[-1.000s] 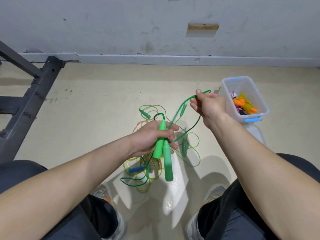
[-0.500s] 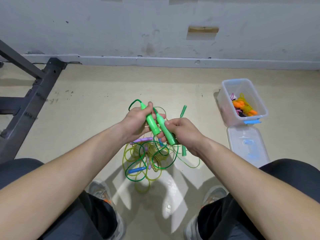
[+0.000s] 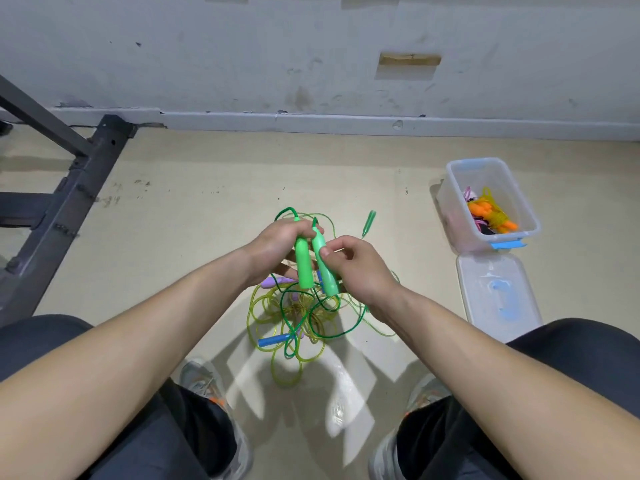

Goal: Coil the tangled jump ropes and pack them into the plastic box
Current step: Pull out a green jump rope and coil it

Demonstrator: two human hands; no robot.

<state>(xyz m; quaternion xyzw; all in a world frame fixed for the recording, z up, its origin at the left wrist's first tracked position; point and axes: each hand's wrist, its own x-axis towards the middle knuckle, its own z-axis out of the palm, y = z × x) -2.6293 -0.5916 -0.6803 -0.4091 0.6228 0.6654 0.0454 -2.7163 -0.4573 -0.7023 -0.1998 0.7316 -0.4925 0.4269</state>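
Two green handles (image 3: 304, 265) are held side by side, upright and nearly touching, above the pile of ropes (image 3: 294, 317) on the floor.

- Left hand (image 3: 277, 244): fingers curled round the nearer-left handle, close to its top.
- Right hand (image 3: 356, 268): thumb and fingers pinched on the other handle.
- Change noted: one second ago the right hand was raised toward the plastic box (image 3: 450, 216) with a length of cord drawn out, while both handles hung from the left hand. Half a second ago the hands had come together. Now the handles are shared, one per hand.
- Green cord (image 3: 287, 213): looped over the left hand at the top. Whether its lower run is free of the pile cannot be told.
- Box: open, well to the right, with an orange rope (image 3: 491, 213) already inside. The lid (image 3: 498, 292) lies flat just in front of it.
- Also in the pile: a blue handle (image 3: 273, 340) and a purple handle (image 3: 273, 281). A thin green handle (image 3: 369, 223) lies loose beyond the hands.

Judgement: the handles have been paired as a start for coiling. The cord is probably not yet cleared, so packing of this rope is not yet near.
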